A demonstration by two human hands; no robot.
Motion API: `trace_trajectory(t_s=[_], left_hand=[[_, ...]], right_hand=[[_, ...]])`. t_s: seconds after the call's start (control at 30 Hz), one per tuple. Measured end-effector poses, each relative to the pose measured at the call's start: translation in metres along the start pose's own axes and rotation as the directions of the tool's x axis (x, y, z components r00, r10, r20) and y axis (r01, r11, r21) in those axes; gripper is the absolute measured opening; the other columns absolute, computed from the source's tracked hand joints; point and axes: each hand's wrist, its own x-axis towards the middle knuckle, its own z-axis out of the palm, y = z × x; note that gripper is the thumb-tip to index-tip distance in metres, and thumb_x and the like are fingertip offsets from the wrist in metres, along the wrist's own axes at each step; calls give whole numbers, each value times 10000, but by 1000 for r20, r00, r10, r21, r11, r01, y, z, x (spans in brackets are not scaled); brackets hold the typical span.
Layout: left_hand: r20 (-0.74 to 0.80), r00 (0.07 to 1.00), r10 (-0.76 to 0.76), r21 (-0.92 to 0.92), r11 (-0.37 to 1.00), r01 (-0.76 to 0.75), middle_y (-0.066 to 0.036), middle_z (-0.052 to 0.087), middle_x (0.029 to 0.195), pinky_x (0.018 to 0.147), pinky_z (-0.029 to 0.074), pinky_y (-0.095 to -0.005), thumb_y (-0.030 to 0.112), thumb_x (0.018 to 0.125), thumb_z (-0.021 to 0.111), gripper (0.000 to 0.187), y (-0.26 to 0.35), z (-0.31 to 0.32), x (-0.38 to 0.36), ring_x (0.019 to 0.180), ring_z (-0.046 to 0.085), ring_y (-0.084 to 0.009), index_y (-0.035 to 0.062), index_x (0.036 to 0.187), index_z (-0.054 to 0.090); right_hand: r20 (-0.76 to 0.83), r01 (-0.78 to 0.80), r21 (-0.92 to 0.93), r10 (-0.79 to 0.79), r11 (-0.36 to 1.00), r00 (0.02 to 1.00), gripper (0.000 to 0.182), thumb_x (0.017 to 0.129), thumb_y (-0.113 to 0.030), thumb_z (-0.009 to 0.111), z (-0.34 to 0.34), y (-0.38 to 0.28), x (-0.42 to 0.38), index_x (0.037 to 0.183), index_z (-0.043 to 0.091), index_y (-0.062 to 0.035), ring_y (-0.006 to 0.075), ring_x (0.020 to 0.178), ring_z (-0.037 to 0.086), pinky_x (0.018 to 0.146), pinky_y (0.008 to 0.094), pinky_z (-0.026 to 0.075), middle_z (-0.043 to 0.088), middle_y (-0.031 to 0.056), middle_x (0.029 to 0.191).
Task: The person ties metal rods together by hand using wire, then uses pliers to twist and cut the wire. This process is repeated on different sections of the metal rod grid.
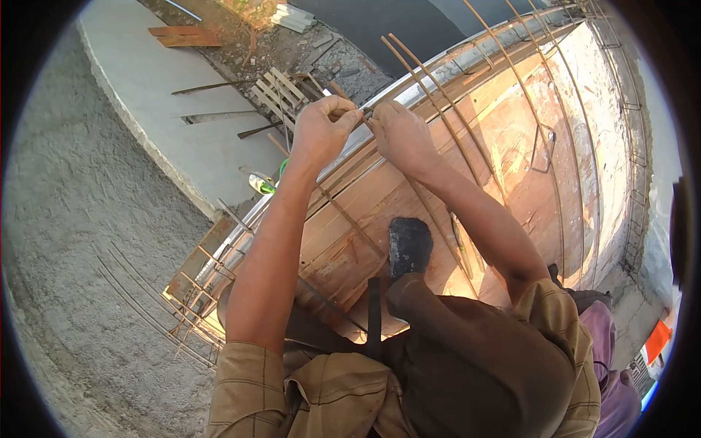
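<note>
Both hands meet above the long outer edge of the plywood formwork [527, 124]. My left hand [320, 131] is closed in a pinch, thumb against the fingers. Close beside it, my right hand [401, 137] is also closed, its fingertips pressed together. A small dark thin piece shows between the two sets of fingertips, too small to name. Under the hands runs a pale edge strip [252, 215]. Thin steel rebars [438, 104] cross the boards to the right of my right hand, and another rebar [349, 217] lies below, between my forearms.
My dark shoe [410, 247] stands on the plywood. A rebar cage [197, 296] sits at lower left by rough concrete [95, 212]. Beyond the edge, a lower level holds a wooden pallet [279, 89], rubble and planks [184, 36]. A green-and-white object [261, 183] lies near the edge.
</note>
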Motion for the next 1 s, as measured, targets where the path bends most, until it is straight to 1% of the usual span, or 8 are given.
trace_trajectory(t_s=[0.03,0.13,0.33,0.53,0.67,0.77,0.87,1.0], left_hand=[[23,999,39,-67,997,-38,-5,671,805,638,465,-224,114,885,711,149,-5,2,0,705,561,-61,-2,978,704],[13,993,-116,-360,926,113,11,662,822,644,462,-216,103,890,713,140,-6,8,-1,709,549,-57,7,992,705],[59,998,-28,-322,946,45,-8,675,845,671,486,-223,95,907,700,141,-22,11,2,735,584,-72,-8,1003,706],[-134,945,297,80,954,-288,-66,716,884,704,509,-256,60,879,704,161,-3,32,1,779,633,-103,-22,1017,712],[-178,978,105,-101,987,-125,-143,721,920,724,525,-288,67,855,706,207,0,36,-2,807,679,-181,-8,1048,709],[-182,971,153,-80,982,-169,-178,712,975,752,543,-330,62,844,697,243,1,33,-7,867,701,-255,-3,1078,695],[-160,950,267,-7,962,-271,-197,698,1036,810,548,-356,32,828,683,328,-10,34,-14,929,696,-298,2,1154,668],[-175,915,363,97,932,-351,-200,679,1090,856,537,-383,-7,781,676,452,-10,39,-18,978,673,-338,26,1230,640]], right_hand=[[-1,-14,50,14,999,1000,87,878,-84,551,0,0,-2,876,561,3,397,820,659,713,482,539,627,208,890],[-35,-40,133,45,990,998,97,875,-85,549,1,4,-3,875,558,12,416,815,650,719,499,531,625,226,895],[-104,-91,247,119,965,987,102,869,-83,573,8,7,-3,837,582,13,435,795,624,707,499,501,611,238,838],[-112,-146,484,227,863,967,122,837,-87,605,-2,-1,-8,849,647,27,438,774,638,694,472,506,652,239,819],[-57,-211,592,302,778,952,148,839,-60,621,-8,-4,-13,943,695,16,355,792,679,702,392,532,687,198,849],[-101,-75,606,170,792,980,146,855,-17,622,1,12,-21,976,700,8,257,772,681,695,344,531,692,162,901],[-161,120,474,-48,873,986,146,862,1,619,-8,12,-19,991,686,7,292,805,680,723,365,541,684,163,906],[-111,234,225,-214,946,971,149,815,7,602,-11,8,-5,961,635,1,357,824,663,719,422,539,647,173,886]])
